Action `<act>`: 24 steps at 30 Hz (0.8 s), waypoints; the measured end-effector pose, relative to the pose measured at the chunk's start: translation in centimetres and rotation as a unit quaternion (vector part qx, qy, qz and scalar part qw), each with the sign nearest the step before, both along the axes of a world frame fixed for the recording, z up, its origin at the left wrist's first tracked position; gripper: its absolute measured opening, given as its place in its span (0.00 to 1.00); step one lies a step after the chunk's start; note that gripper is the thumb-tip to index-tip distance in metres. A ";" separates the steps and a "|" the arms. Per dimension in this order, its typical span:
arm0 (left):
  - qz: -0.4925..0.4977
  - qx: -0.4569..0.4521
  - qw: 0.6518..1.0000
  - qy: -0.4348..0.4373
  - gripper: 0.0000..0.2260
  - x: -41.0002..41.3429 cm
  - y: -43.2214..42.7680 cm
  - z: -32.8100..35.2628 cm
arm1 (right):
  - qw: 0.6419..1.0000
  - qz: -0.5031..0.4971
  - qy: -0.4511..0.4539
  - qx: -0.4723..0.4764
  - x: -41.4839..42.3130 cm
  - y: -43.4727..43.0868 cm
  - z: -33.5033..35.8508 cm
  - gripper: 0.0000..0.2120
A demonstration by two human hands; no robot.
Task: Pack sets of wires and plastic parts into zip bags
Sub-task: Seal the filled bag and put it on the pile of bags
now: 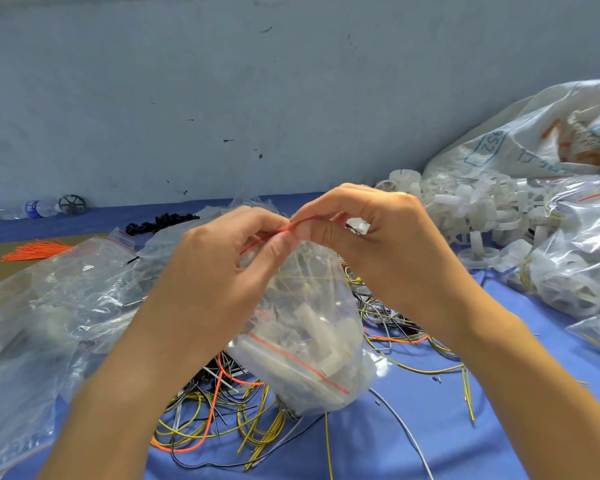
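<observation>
A clear zip bag [305, 327] hangs in the middle of the view, holding white plastic parts and yellow wires. My left hand [219, 271] and my right hand [374, 244] both pinch the bag's red-lined zip strip at its top edge, fingertips meeting there. Below the bag a tangle of yellow, orange, black and grey wires [222, 420] lies on the blue table cover [430, 427].
A heap of empty zip bags [56, 306] lies at the left. White plastic parts [471, 216] are piled at the back right beside filled bags [582, 258] and a large sack [534, 140]. Orange wire bundle [35, 252], black parts [160, 221] and a water bottle [39, 208] lie at the far left.
</observation>
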State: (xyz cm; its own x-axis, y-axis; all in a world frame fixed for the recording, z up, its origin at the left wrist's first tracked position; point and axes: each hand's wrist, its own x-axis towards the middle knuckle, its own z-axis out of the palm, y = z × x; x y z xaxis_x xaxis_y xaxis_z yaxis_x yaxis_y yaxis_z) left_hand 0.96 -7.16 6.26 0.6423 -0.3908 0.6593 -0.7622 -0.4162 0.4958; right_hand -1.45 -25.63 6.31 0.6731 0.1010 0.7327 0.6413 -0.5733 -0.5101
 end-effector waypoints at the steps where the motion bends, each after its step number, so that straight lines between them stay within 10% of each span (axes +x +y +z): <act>1: -0.008 -0.006 1.000 0.005 0.08 -0.1 -0.1 0.1 | 1.000 0.015 0.004 0.021 0.0 0.2 0.0 0.03; 24: 0.023 -0.025 0.994 0.103 0.05 1.7 2.0 -0.7 | 0.973 -0.065 0.024 0.222 0.5 -0.6 -0.4 0.05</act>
State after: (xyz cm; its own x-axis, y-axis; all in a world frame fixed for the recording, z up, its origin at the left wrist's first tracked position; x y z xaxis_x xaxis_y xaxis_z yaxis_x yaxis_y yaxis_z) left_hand 2.63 -5.11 5.58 0.7816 -0.3280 0.5306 -0.6238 -0.4187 0.6600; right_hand -0.98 -26.25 5.94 0.6928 -0.3071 0.6525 0.5479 -0.3641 -0.7531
